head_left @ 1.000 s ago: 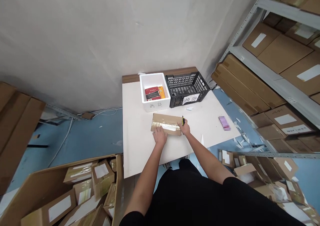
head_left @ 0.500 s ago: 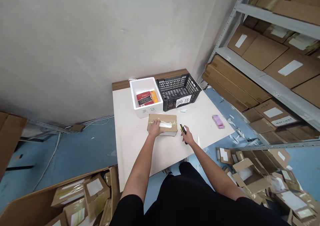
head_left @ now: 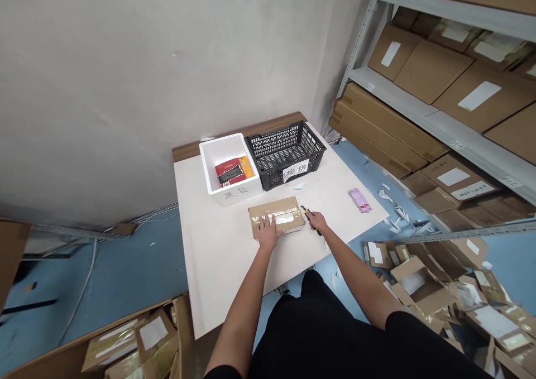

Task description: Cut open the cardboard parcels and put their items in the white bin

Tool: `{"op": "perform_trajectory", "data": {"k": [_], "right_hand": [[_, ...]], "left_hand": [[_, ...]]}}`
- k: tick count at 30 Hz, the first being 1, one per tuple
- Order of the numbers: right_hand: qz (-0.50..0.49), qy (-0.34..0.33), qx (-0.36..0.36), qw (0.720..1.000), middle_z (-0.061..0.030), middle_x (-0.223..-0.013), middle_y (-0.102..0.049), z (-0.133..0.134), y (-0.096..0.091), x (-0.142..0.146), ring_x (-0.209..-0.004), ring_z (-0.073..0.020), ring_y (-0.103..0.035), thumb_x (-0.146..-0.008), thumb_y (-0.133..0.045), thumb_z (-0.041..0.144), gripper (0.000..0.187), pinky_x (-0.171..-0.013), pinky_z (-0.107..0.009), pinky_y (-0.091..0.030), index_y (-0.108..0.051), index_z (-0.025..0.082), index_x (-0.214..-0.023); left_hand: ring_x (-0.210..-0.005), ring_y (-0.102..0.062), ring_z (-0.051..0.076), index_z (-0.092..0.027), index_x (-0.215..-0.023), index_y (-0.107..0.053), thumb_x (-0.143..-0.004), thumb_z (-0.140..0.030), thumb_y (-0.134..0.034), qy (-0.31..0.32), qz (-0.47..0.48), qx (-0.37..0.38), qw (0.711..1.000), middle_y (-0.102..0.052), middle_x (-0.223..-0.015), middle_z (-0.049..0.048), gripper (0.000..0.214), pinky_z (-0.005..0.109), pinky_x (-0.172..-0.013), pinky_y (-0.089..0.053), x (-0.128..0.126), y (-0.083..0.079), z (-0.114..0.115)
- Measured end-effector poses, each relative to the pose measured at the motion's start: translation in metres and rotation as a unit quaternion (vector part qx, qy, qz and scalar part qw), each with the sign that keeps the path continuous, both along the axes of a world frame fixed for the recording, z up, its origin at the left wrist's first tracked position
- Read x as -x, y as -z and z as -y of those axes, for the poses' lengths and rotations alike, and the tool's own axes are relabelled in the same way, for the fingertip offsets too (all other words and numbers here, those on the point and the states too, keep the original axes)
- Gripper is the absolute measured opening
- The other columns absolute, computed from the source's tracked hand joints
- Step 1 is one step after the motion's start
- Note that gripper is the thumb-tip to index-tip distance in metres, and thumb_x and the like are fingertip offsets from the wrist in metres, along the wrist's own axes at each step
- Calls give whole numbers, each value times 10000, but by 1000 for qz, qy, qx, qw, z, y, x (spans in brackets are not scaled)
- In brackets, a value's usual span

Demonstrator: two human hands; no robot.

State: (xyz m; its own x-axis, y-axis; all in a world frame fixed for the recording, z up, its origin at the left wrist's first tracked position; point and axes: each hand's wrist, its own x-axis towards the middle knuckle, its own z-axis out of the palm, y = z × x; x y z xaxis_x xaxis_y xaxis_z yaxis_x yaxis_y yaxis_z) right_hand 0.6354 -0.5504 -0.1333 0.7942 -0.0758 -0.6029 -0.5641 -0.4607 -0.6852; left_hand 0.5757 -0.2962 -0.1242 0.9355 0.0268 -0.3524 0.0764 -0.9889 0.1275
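Note:
A taped cardboard box [head_left: 278, 207] with a white label lies on the white table [head_left: 221, 256]. My left hand [head_left: 268, 233] rests on the near left part of its top, fingers spread over the tape and label. Just right of the box, my right hand [head_left: 317, 221] is closed around a yellow-and-black utility knife [head_left: 307, 214]. Its front end points toward the right end of the box, close to it; I cannot tell whether the blade touches the cardboard.
Behind the box stand a white foam box [head_left: 228, 197] holding red and orange packages and a black plastic crate [head_left: 272, 179] with a handwritten sign. A blurred pink item [head_left: 359, 200] lies at right. Shelves of cartons [head_left: 433, 69] rise beyond; opened boxes [head_left: 419, 289] pile on the floor.
The box has turned slightly and sits a little nearer to me. My left hand has shifted right along its top. My right hand has brought the knife closer to the box's right end.

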Motion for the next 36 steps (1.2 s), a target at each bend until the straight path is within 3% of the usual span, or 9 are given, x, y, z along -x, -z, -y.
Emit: {"op": "perform_trajectory", "data": {"k": [4,8,12,20,28,32,36], "right_hand": [[-9,-89,50,995,25,-477,-558,21,-6,-28,-384,-123,-550,-995,-487,681,564,-475,-227,-415,-583,199,-718],[-23,-145,33,989,13,-473,-555,42,-10,-44,-382,-128,-528,-967,-488,744,621,-493,-245,-419,-587,195,-695],[-30,-176,-2,984,0,-460,-544,57,-10,-50,-381,-136,-513,-942,-517,765,644,-511,-262,-422,-571,197,-643],[-4,-260,66,963,7,-495,-563,68,-10,-46,-388,-142,-525,-962,-466,773,646,-518,-261,-387,-628,198,-715],[-2,-297,36,954,16,-473,-553,85,-1,-23,-392,-147,-555,-1003,-446,716,620,-539,-251,-408,-649,192,-743],[-4,-246,14,969,12,-473,-556,91,5,-27,-413,-149,-579,-1026,-388,697,634,-544,-247,-415,-623,194,-719],[16,-211,19,977,3,-482,-568,80,-1,-46,-406,-151,-564,-1005,-388,740,657,-517,-257,-391,-619,197,-715]], "left_hand": [[-1586,-169,428,-219,-1660,-294,-971,-713,-419,-19,7,-9,1000,-198,-1739,155,858,607,-1220,-271,-1,0,31],[-1582,-176,437,-236,-1661,-291,-976,-697,-430,-27,1,-15,1000,-205,-1737,158,838,637,-1208,-276,-7,0,47],[-1583,-172,435,-231,-1663,-287,-968,-714,-436,-21,-15,-27,999,-203,-1736,162,859,625,-1207,-285,-12,-3,51],[-1602,-130,403,-250,-1673,-247,-944,-769,-425,-24,-48,-47,997,-165,-1748,142,913,584,-1236,-261,-11,-11,52],[-1613,-84,387,-284,-1678,-216,-947,-776,-414,-10,-73,-61,995,-130,-1755,126,904,581,-1224,-271,-14,-20,48],[-1611,-99,390,-280,-1677,-221,-956,-753,-425,-4,-81,-59,995,-117,-1754,129,886,578,-1224,-272,-15,-20,45],[-1613,-93,383,-284,-1677,-218,-951,-750,-447,-8,-79,-61,995,-85,-1759,123,892,563,-1217,-294,-15,-21,45]]}}
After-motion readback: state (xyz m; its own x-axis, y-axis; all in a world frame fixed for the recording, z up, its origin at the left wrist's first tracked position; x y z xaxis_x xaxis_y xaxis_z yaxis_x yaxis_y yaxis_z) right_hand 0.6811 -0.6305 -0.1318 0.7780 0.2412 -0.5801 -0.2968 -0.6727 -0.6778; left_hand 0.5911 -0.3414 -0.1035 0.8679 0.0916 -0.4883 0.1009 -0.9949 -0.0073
